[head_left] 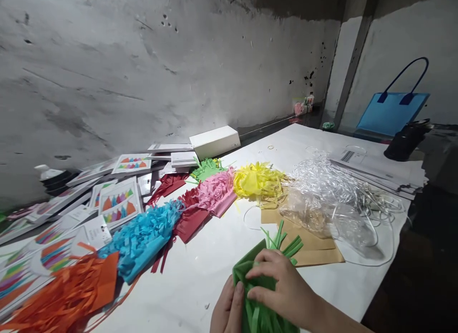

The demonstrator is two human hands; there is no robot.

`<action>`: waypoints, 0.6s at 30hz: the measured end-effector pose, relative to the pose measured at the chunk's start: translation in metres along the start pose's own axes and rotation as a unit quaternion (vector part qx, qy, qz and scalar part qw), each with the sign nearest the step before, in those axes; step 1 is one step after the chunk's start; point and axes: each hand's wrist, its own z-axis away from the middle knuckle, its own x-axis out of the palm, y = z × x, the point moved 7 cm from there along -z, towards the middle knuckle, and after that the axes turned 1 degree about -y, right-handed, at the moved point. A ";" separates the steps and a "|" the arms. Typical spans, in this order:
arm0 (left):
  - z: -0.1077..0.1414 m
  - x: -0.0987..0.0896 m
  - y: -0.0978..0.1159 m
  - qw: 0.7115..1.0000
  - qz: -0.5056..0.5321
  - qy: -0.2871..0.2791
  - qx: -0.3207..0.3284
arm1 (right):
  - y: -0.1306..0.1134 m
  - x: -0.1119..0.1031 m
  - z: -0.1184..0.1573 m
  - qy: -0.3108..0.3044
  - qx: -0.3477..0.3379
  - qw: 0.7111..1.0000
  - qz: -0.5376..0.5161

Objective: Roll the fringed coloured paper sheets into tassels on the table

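A green tissue-paper tassel with cut fringe strips is near the table's front edge, its uncut band folded at the upper left. My left hand grips its left side, thumb along the paper's edge. Over the top of it, my right hand curls its fingers and thumb around the folded paper. Loose green strips stick out behind my right hand. Part of the tassel is hidden by my hands and the lower frame edge.
Orange, blue, red, pink and yellow fringed paper bundles lie leftward and behind. Printed packs pile along the wall by a white box. Clear string, brown paper and a paper stack lie right.
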 end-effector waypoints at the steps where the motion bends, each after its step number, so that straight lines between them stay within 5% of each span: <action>1: 0.001 0.001 -0.001 1.000 -0.001 -0.002 0.003 | -0.004 0.001 0.002 0.011 -0.025 0.999 0.039; 4: 0.002 0.002 -0.001 1.000 -0.014 -0.006 0.014 | -0.008 0.004 0.004 0.025 -0.041 0.997 0.053; 13: 0.000 0.001 -0.003 0.999 -0.040 -0.020 0.009 | 0.001 0.000 -0.001 0.001 0.054 0.996 -0.068; 18: 0.000 0.001 0.003 0.999 -0.033 -0.005 0.021 | -0.007 0.002 0.005 0.022 -0.029 0.997 0.065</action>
